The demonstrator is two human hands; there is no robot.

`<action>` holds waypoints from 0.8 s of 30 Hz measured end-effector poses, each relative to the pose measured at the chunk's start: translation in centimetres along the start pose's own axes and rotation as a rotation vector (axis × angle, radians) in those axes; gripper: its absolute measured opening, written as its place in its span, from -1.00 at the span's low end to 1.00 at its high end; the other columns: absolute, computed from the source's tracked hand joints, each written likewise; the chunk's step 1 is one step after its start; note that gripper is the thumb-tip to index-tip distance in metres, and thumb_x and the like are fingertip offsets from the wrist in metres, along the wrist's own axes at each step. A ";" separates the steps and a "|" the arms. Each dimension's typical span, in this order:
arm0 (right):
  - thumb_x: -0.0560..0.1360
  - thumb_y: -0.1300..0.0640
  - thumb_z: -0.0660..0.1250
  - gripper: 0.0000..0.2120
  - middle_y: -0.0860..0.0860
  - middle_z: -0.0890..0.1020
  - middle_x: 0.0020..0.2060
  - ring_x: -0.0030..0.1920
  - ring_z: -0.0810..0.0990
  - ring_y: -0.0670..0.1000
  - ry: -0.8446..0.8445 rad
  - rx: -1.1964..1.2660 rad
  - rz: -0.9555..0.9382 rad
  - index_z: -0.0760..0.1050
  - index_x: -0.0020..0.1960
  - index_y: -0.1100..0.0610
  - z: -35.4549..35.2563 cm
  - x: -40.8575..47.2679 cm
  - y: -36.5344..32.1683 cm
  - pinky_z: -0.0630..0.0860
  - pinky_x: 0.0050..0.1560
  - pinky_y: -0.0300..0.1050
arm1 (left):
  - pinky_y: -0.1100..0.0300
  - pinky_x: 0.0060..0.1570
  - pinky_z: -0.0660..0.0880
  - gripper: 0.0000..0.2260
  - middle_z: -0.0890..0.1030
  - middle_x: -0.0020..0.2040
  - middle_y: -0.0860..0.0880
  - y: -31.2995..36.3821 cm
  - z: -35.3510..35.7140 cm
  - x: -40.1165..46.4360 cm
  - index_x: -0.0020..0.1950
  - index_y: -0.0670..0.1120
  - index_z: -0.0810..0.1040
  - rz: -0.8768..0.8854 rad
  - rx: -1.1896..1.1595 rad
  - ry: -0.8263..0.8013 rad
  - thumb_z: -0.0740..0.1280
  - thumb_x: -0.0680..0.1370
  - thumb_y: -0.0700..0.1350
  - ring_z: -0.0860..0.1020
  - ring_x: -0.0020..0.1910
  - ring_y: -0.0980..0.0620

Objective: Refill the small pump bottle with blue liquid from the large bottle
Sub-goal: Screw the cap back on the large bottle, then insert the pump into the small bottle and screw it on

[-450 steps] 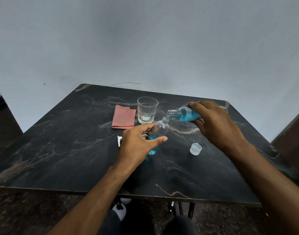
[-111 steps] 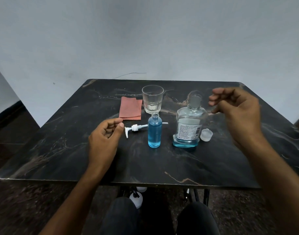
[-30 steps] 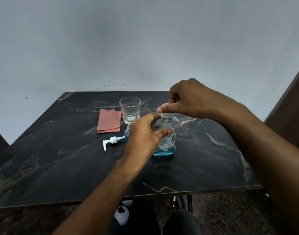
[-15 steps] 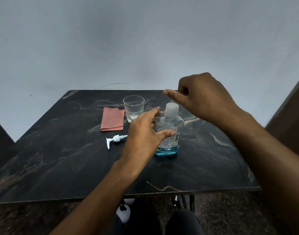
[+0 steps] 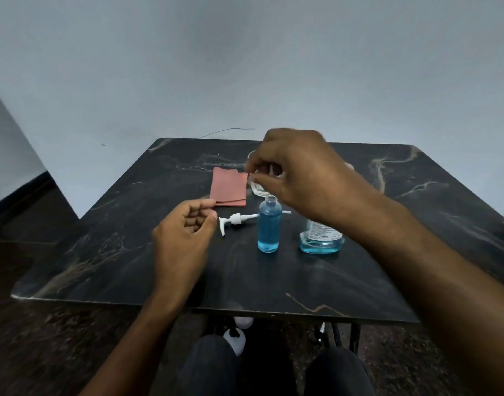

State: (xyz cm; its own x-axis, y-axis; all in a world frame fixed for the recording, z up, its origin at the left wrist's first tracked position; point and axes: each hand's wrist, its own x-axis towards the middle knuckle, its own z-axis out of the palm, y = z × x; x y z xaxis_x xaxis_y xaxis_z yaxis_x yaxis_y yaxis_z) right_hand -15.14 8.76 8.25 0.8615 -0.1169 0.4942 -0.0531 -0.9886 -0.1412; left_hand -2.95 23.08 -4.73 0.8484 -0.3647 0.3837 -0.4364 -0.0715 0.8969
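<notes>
Desk (image 5: 273, 281): large bottle (image 5: 320, 242) released, now under right forearm. Right hand (image 5: 299, 170) moved left above small pump bottle (image 5: 269, 227), fingers curled, empty. Left hand (image 5: 185, 232) pulled back, loosely curled, empty, pump head (image 5: 236, 220) just right.

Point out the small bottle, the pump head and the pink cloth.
small bottle (image 5: 269, 230): head view, middle of its blue-filled body.
pump head (image 5: 235, 218): head view, white collar, lying on the table.
pink cloth (image 5: 228, 187): head view, centre of the fold.

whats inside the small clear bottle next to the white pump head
The small clear round bottle holds blue liquid up to about its shoulder. Its neck is open, with no pump fitted. The white pump head lies on the black marble table beside it.
</notes>
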 end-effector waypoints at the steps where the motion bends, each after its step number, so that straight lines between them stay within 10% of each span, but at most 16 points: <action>1: 0.50 0.12 0.42 -0.90 -0.06 0.59 -0.14 -0.19 0.45 -0.13 -0.054 -0.012 -0.024 0.68 -0.01 0.05 0.9 0.6 -0.6 0.39 -0.16 -0.24 | 0.49 -0.16 0.51 -0.81 0.72 -0.10 0.07 -0.8 -0.3 0.1 0.08 0.01 0.69 -0.038 0.022 -0.010 0.47 0.55 -0.26 0.64 -0.18 0.25; 8: 0.38 0.28 0.41 -0.89 0.01 0.63 -0.29 -0.24 0.64 0.03 -0.383 -0.058 0.011 0.66 -0.15 0.11 7.2 6.7 -1.9 0.58 -0.22 -0.12 | 0.12 0.12 0.63 -0.70 0.71 0.05 0.06 -3.4 0.9 -0.6 0.23 -0.05 0.65 -0.201 0.122 -0.311 0.52 0.51 -0.23 0.68 -0.01 0.06; 15: 0.35 0.20 0.57 -0.81 0.02 0.60 -0.49 -0.47 0.61 -0.02 -0.843 -0.270 0.144 0.65 -0.11 0.26 10.1 11.6 -1.8 0.55 -0.52 -0.22 | 0.25 0.17 0.56 -0.34 0.64 0.21 0.12 -2.3 4.5 -2.4 0.45 0.04 0.53 -0.108 0.053 -0.353 0.64 0.38 0.01 0.59 0.15 0.18; 20: 0.39 0.20 0.55 -0.84 0.03 0.65 -0.26 -0.51 0.62 -0.08 -0.971 -0.412 0.201 0.57 -0.25 0.18 11.3 11.8 -2.2 0.52 -0.53 -0.23 | 0.25 0.13 0.57 -0.52 0.68 0.14 0.13 -1.7 6.5 -2.5 0.25 0.00 0.59 -0.107 0.009 -0.378 0.62 0.38 0.00 0.63 0.10 0.24; 24: 0.37 0.09 0.56 -0.54 0.14 0.49 0.35 0.17 0.60 0.15 -0.942 -0.558 0.185 0.57 0.23 0.16 13.4 11.6 -2.0 0.54 -0.07 -0.01 | 0.24 -0.19 0.59 -0.83 0.69 -0.19 0.13 -2.0 7.2 -2.4 -0.15 0.03 0.59 -0.137 -0.028 -0.334 0.48 0.35 0.05 0.64 -0.19 0.25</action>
State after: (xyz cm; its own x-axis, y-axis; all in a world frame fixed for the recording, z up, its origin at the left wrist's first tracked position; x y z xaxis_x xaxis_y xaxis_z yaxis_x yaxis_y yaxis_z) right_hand 1.69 10.65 2.80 0.8435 -0.3819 -0.3777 -0.2362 -0.8953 0.3778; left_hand -6.26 17.41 -8.99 0.7518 -0.6369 0.1705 -0.3131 -0.1172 0.9425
